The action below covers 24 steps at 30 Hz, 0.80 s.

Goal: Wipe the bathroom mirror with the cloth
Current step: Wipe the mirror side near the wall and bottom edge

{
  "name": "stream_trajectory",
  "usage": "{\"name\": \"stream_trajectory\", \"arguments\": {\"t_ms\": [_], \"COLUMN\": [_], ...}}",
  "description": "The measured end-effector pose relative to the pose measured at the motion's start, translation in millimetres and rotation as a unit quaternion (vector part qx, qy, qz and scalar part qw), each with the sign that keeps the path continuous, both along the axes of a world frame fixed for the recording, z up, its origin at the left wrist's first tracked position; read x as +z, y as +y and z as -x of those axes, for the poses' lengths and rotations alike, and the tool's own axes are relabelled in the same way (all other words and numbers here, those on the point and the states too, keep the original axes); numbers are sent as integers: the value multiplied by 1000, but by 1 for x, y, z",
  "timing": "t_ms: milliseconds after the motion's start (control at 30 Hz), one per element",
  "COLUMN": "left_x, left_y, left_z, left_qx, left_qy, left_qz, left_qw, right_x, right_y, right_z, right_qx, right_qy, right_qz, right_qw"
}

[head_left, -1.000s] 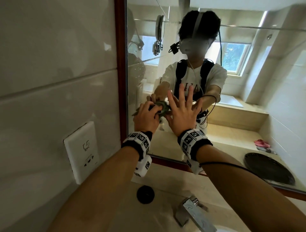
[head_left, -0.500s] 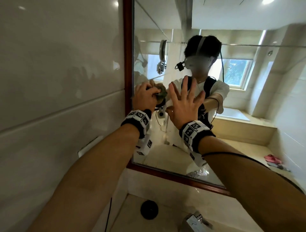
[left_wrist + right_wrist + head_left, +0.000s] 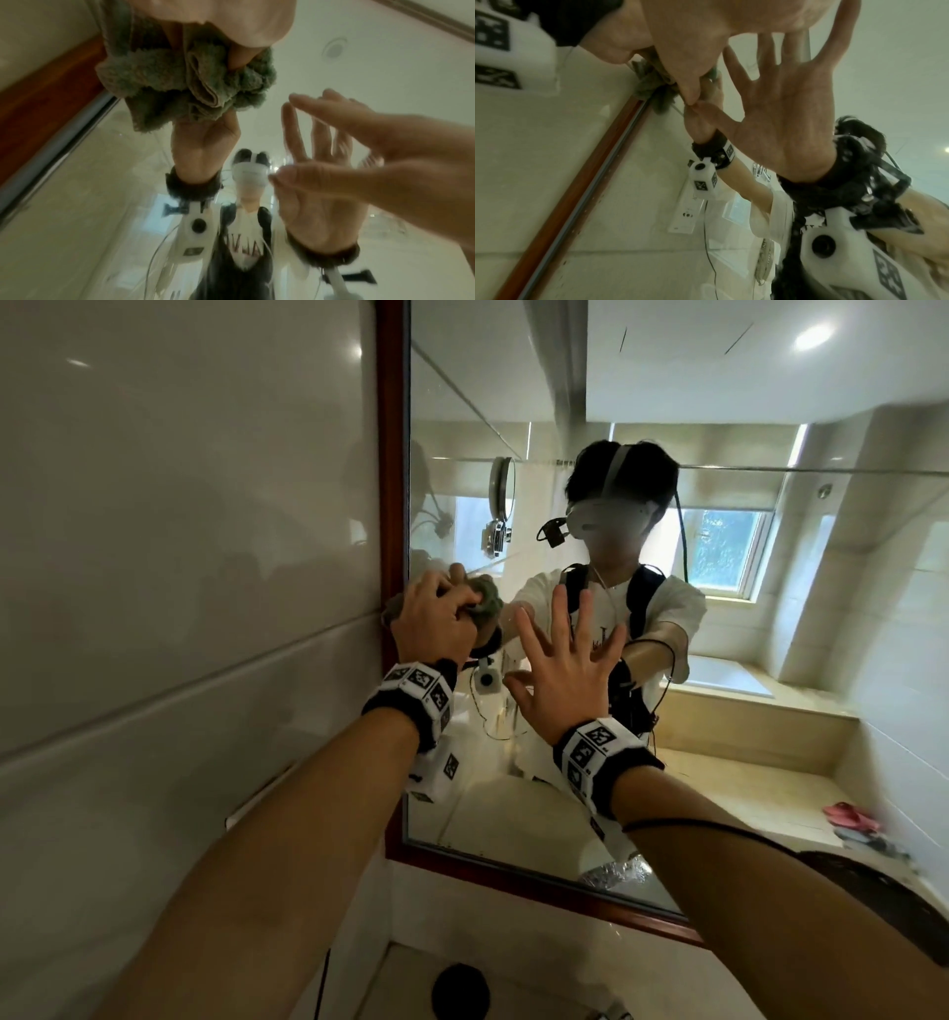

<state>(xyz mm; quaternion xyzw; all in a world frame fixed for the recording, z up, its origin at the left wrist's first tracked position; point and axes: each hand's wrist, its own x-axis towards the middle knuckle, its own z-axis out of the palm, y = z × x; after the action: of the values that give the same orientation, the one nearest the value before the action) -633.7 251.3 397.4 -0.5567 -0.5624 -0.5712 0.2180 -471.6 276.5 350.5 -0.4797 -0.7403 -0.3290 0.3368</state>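
The bathroom mirror [image 3: 744, 752] has a red-brown wooden frame [image 3: 391, 454]. My left hand [image 3: 436, 621] grips a bunched green cloth [image 3: 487, 603] and presses it on the glass right beside the left frame. In the left wrist view the cloth [image 3: 185, 85] bulges out under my curled fingers [image 3: 241, 54]. My right hand [image 3: 565, 670] lies against the glass just right of the cloth, fingers straight and spread, holding nothing. In the right wrist view its thumb tip [image 3: 690, 97] meets its own reflection, with the cloth [image 3: 649, 81] behind it.
A glossy tiled wall [image 3: 179, 557] runs along the left of the mirror, with a wall socket's edge [image 3: 257, 806] low on it. Below the mirror lies a beige counter [image 3: 539, 932] with a black round object [image 3: 460, 991] and a faucet top [image 3: 611, 1014].
My left hand has carried the cloth up and left along the glass, to the mirror's left frame. My right hand has stayed flat and spread, shifting slightly up. The view has tilted upward.
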Motion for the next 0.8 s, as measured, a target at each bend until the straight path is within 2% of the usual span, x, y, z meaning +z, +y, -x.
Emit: {"name": "stream_trajectory", "arguments": {"t_ms": [133, 267, 400, 533, 700, 800], "left_x": [-45, -89, -97, -66, 31, 70], "left_y": [-5, -11, -16, -20, -11, -4], "left_z": [-6, -15, -20, -23, -33, -35], "left_qx": [-9, -30, -45, -43, -26, -9], "left_qy": [19, 37, 22, 36, 26, 3], "left_qz": [13, 65, 105, 117, 59, 31], "left_qw": [1000, 997, 993, 992, 998, 999], "right_x": [-10, -21, -33, -33, -37, -37], "right_y": [-1, -3, -5, -9, -12, -10], "right_z": [-1, -3, -8, -10, -18, -22], "right_qx": [-7, -14, -17, -18, -16, -12], "right_qy": [2, -3, -7, -8, -18, -27], "right_qz": [8, 21, 36, 55, 58, 53], "right_qw": [1000, 1000, 999, 998, 998, 998]}}
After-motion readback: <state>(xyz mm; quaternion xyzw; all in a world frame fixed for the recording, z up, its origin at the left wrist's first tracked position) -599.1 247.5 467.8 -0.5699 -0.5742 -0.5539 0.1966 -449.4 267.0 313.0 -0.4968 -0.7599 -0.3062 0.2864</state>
